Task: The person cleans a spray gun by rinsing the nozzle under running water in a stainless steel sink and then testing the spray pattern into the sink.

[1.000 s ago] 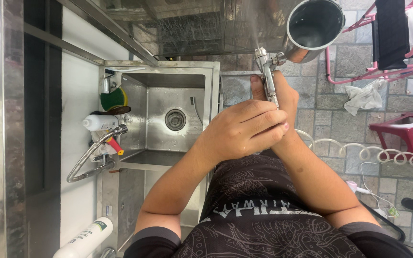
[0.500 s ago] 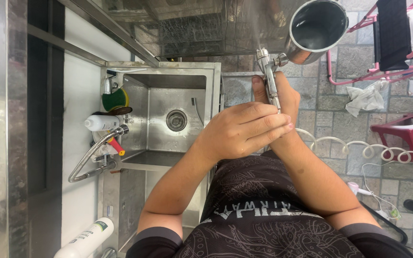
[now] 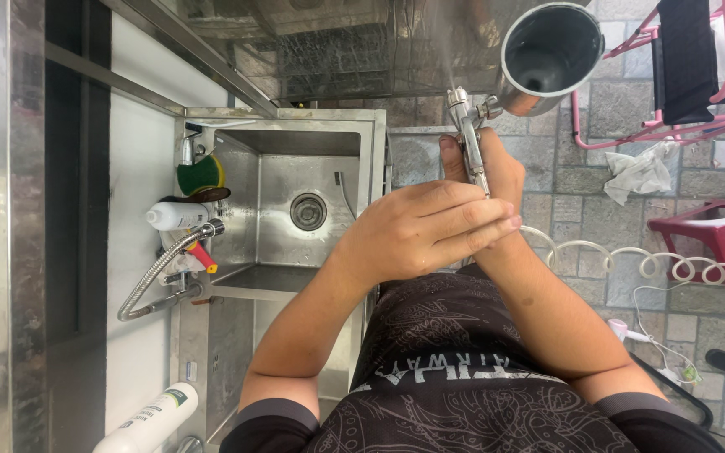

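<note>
The slim metal spray tool (image 3: 470, 138) with its open steel cup (image 3: 549, 57) is held up in front of the chest, out past the right edge of the steel sink (image 3: 295, 205) and over the tiled floor (image 3: 597, 218), cup mouth turned toward the camera, probably so the fine mist leaving its nozzle goes away from the body. The right hand (image 3: 497, 168) is clenched around the tool's stem from behind, thumb up along it. The left hand (image 3: 425, 231) is laid over that hand, fingers (image 3: 480, 222) closed across it to steady the grip, both forearms converging from bent elbows.
</note>
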